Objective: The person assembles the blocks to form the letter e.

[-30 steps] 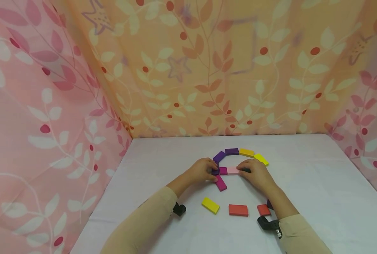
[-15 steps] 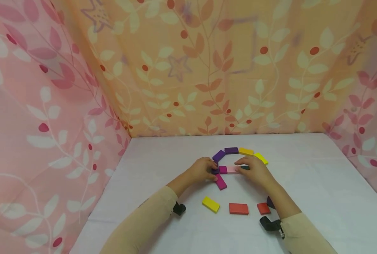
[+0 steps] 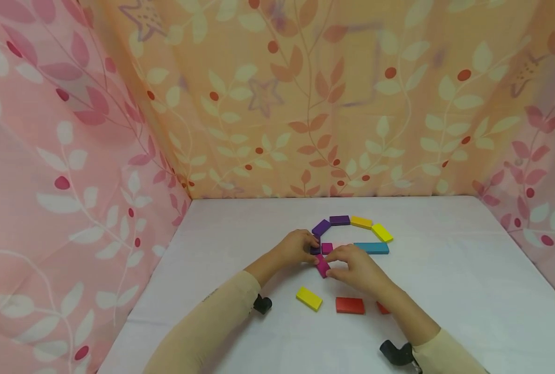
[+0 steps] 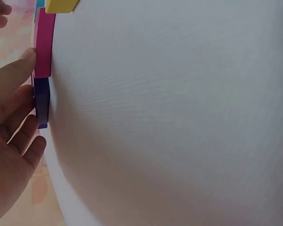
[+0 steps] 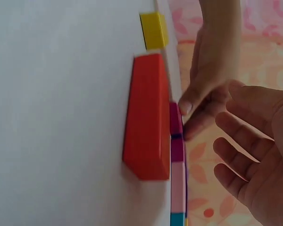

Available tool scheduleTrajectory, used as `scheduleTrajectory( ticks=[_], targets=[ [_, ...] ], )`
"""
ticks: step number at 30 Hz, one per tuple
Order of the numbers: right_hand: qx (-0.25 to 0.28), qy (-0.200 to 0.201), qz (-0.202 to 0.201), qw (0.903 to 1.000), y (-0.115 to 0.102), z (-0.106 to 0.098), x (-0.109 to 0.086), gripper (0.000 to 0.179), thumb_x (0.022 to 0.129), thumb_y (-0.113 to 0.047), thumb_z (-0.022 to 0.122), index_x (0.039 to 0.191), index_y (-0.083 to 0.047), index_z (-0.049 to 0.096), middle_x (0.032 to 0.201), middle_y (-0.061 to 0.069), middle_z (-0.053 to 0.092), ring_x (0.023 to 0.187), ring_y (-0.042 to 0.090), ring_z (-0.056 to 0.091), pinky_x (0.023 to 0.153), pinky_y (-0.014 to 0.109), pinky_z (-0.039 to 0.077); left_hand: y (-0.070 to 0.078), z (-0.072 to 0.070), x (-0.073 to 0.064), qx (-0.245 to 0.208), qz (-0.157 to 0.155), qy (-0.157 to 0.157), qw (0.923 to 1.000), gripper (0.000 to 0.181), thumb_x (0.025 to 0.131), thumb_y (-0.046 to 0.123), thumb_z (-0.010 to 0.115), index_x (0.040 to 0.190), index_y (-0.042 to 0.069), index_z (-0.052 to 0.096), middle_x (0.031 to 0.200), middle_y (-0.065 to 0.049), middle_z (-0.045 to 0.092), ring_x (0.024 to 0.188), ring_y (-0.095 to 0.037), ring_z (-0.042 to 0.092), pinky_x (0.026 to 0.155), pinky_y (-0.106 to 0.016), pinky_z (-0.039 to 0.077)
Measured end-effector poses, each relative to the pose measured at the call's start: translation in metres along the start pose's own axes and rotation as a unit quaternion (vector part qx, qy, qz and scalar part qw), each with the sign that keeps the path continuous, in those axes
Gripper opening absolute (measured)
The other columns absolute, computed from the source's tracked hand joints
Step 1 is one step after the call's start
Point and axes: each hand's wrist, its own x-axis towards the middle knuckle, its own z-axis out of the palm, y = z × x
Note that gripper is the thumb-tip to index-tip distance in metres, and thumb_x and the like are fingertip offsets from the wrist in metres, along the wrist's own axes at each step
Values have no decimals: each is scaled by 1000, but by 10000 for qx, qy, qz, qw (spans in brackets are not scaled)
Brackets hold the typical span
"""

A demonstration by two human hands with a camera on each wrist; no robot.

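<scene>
My left hand (image 3: 296, 248) rests at the left of a ring of flat wooden blocks. Its fingers touch a dark blue block (image 4: 42, 96), and the thumb lies against a slanted magenta block (image 4: 44, 44). My right hand (image 3: 359, 267) is spread at the other side of that magenta block (image 3: 323, 266), thumb and fingertips apart, nothing held. A row starts with a short magenta block (image 3: 326, 248), continues with a pink block (image 5: 178, 186) hidden behind the right hand in the head view, and ends at a blue block (image 3: 374, 248).
Purple blocks (image 3: 339, 220), an orange-yellow block (image 3: 361, 222) and a yellow block (image 3: 382, 232) curve behind the row. Nearer lie another yellow block (image 3: 309, 298), a red block (image 3: 350, 305) and a second red block (image 3: 382, 308) partly behind the right forearm. Patterned cloth (image 3: 268, 156) hangs behind the table.
My right hand has moved left and nearer, from over the pink and blue blocks to beside the slanted magenta block. The blue block now shows fully. My left hand stays in place.
</scene>
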Motion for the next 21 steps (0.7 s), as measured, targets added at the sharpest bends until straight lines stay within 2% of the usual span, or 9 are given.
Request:
scheduleTrajectory(
  ticks=[5,10,15,21],
  targets=[
    [267,-340,-330,9985,-8,9,-5,28,89,-26,81,116,-20,76,113,-4,73,114,24,61,100,53,53,0,-2,1,45,27,-1,10000,43,80,40,88,116,18,79,122,4,70,116,-14,60,107,-32,47],
    [334,-529,-334,9975,-9,17,-8,33,89,-33,81,119,-20,75,114,-8,72,111,17,62,99,48,54,2,-3,2,208,214,37,9995,44,80,40,89,115,16,79,120,3,71,115,-15,60,106,-30,47],
    [359,-816,-354,9954,-9,28,-10,36,88,-40,80,118,-21,76,112,-11,71,110,15,60,99,46,51,2,-2,1,229,231,27,9995,45,80,40,88,116,15,79,119,3,71,115,-14,60,106,-30,47],
    [339,-999,-634,9924,-7,41,-10,38,86,-40,83,117,-19,75,110,-13,71,107,12,61,99,42,51,2,-2,-2,448,328,110,9984,43,81,39,88,116,14,79,117,4,72,116,-15,61,108,-30,45]
  ],
)
